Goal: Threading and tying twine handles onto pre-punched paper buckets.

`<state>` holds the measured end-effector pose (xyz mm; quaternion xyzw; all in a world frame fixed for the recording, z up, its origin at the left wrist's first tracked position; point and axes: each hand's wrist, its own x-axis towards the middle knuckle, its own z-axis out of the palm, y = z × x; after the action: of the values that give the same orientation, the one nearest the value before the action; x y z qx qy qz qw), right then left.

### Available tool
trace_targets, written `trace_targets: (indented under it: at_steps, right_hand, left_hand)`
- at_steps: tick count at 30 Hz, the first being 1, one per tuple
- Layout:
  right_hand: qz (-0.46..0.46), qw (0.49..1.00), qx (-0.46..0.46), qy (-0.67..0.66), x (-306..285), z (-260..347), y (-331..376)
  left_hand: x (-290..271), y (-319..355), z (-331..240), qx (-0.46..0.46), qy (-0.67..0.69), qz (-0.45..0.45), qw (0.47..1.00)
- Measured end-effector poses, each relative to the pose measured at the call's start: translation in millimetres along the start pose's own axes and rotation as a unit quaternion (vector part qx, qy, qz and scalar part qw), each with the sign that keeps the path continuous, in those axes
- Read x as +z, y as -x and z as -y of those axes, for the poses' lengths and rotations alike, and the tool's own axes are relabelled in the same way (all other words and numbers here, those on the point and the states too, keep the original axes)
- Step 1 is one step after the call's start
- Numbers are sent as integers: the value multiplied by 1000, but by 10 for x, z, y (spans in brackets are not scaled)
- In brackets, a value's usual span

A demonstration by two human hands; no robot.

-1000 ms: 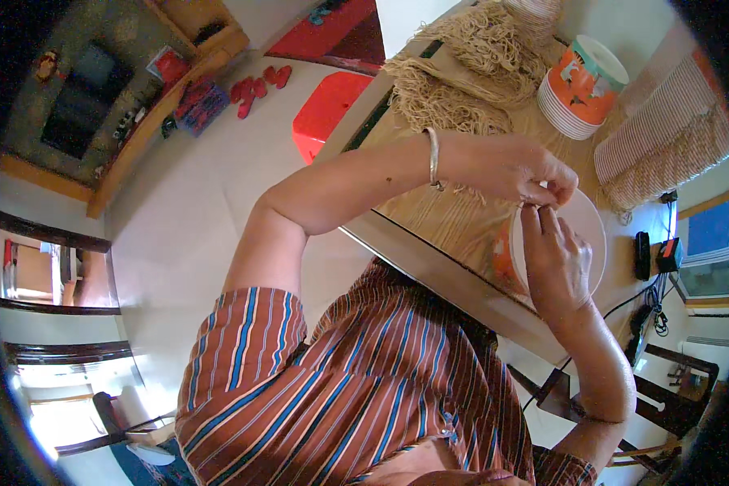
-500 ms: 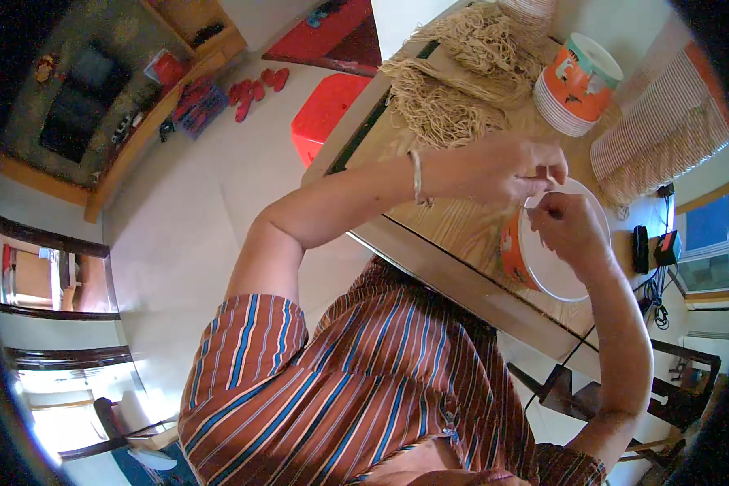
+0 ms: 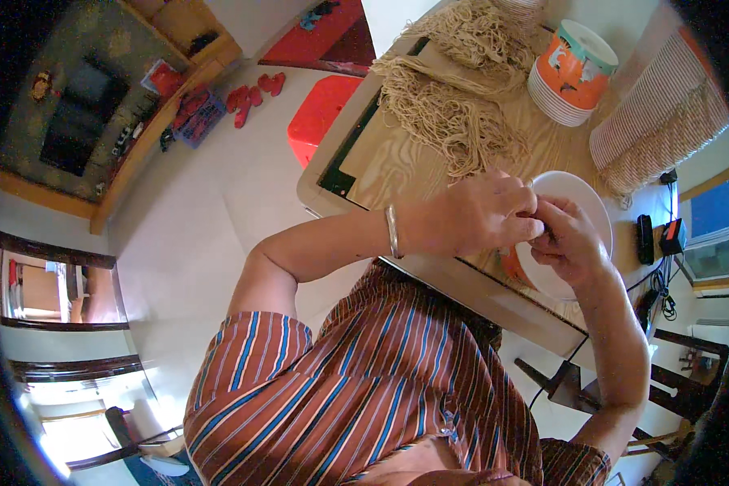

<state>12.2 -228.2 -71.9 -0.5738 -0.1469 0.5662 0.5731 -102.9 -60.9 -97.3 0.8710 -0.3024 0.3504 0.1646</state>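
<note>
I see a white bowl [image 3: 579, 202] with an orange outside, on a pale wood-grain table [image 3: 397, 154]. The noodles [image 3: 449, 121] are beige. The stacked bowls [image 3: 571, 69] are orange and white with a pale green top. My shirt [image 3: 364, 389] is rust-brown with blue and white stripes, my bangle [image 3: 393, 231] silver. A stool [image 3: 320, 113] and slippers [image 3: 255, 85] are red, the floor [image 3: 194, 211] cream.

Whatever sits between the fingertips of the left hand [image 3: 482, 215] and the right hand [image 3: 571, 243] is too small to tell, and both grips are unclear. The hands cover part of the white bowl [image 3: 587, 202]. The far noodle heap [image 3: 482, 32] is cut off by the picture's top edge.
</note>
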Motion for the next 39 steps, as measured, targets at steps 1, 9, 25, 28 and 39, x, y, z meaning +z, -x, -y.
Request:
trace_targets:
  at_steps: [1,9,25,28,39]
  right_hand:
    - [-1,1000,0,-1,6,-3,6]
    - [-12,1000,0,1,20,-31,43]
    - [-30,997,-56,52,4,-51,106]
    - [-19,996,-84,35,-20,-86,87]
    - [-133,907,-267,296,6,-192,38]
  left_hand:
    - [6,1,-3,8,-11,-2,1000]
    - [22,-27,2,5,46,-4,999]
    - [165,131,-198,-403,327,-129,845]
    - [170,128,-199,-417,310,-132,844]
    - [226,60,-167,-428,291,-120,847]
